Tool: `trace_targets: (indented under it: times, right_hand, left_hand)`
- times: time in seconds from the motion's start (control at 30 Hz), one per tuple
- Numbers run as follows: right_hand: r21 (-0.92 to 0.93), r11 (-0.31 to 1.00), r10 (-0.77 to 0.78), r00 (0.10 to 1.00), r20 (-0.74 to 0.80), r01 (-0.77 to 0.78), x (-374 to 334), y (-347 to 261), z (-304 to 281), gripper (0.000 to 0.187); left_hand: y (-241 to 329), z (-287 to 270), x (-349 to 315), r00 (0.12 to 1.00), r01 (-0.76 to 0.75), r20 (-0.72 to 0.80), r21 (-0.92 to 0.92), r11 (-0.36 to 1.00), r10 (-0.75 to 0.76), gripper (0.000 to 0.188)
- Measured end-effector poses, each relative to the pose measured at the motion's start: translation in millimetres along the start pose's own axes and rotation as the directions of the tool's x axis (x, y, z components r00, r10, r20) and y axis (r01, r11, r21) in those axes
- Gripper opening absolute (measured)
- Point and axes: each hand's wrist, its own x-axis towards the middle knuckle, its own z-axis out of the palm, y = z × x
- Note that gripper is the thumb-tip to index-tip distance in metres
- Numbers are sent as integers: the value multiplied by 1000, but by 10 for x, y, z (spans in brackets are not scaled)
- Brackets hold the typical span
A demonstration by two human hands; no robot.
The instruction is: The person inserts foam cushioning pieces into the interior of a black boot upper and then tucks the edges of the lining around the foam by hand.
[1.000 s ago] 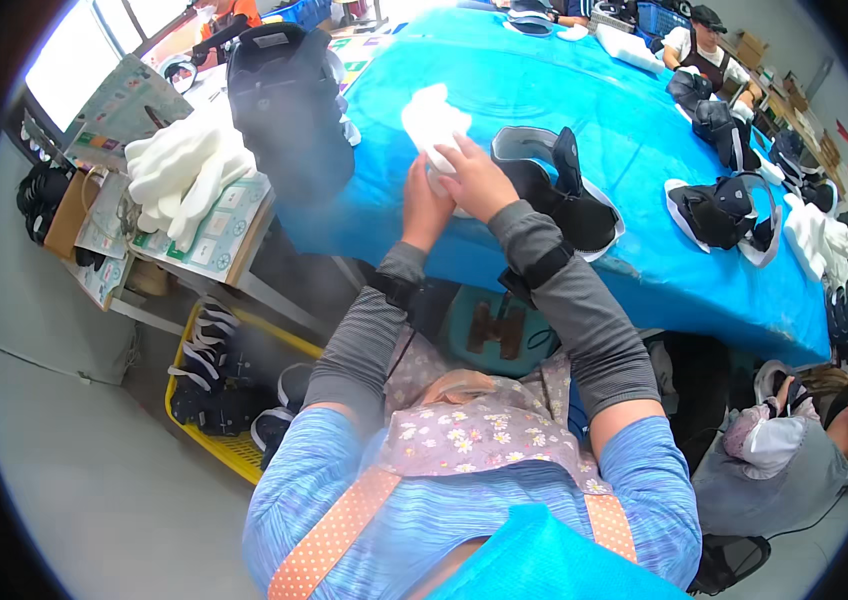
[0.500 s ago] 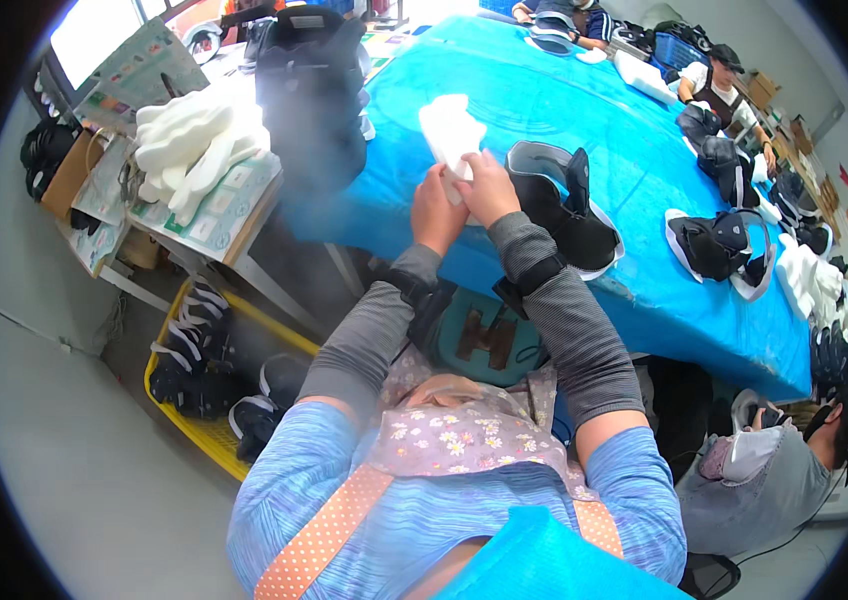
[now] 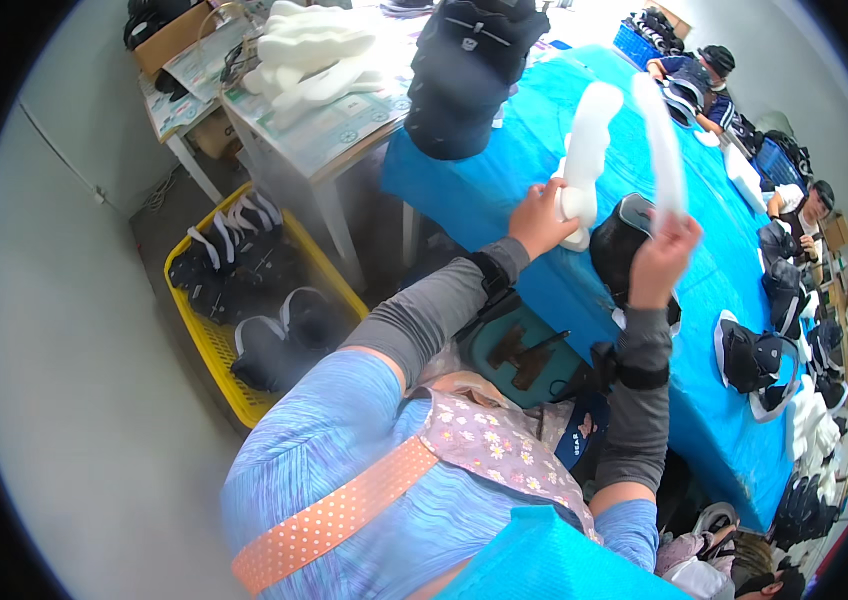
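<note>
My left hand [image 3: 542, 218] is closed on a wavy-edged white foam pad [image 3: 589, 140] above the near edge of the blue-covered table; other white foam lies directly under the fingers. Apart from it, my right hand [image 3: 666, 262] grips the lower end of a narrow white foam strip [image 3: 661, 140] that stands up, smeared by motion. Between and behind my hands sits a black padded piece [image 3: 614, 245] with a pale rim, partly hidden by my right hand.
A tall black stack [image 3: 464, 85] stands left of my hands. White foam pieces [image 3: 319, 50] pile up on a side table [image 3: 329, 150]. A yellow basket [image 3: 199, 345] on the floor holds black-and-white pieces. More black pieces [image 3: 754, 352] line the right, where other people [image 3: 809, 215] sit.
The scene has shifted right and down in view. My hands, together on white foam before, are apart now, with the strip in my right hand separate from the pad in my left.
</note>
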Motion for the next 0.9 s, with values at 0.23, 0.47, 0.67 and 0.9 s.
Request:
trace_targets:
  times: [0.23,0.47,0.67,0.9]
  right_hand:
    - [529,816,314,947,-68,-232,-107,-249,-1089,36]
    - [578,713,445,893,64,-396,-561,-377,-1486,52]
    - [676,399,669,701,248,-620,-902,-299,-1428,45]
    - [407,181,498,440,747,-895,-1176,-371,-1212,41]
  left_hand:
    - [-21,-132,344,968,-181,-188,-53,982,169,56]
    - [-403,-601,772,999,-2,-37,235,972,11,60]
    - [205,-762,28,850,-351,163,-534,769,501,92]
    - [420,-935,-375,950,-104,127,-736,669,287,108]
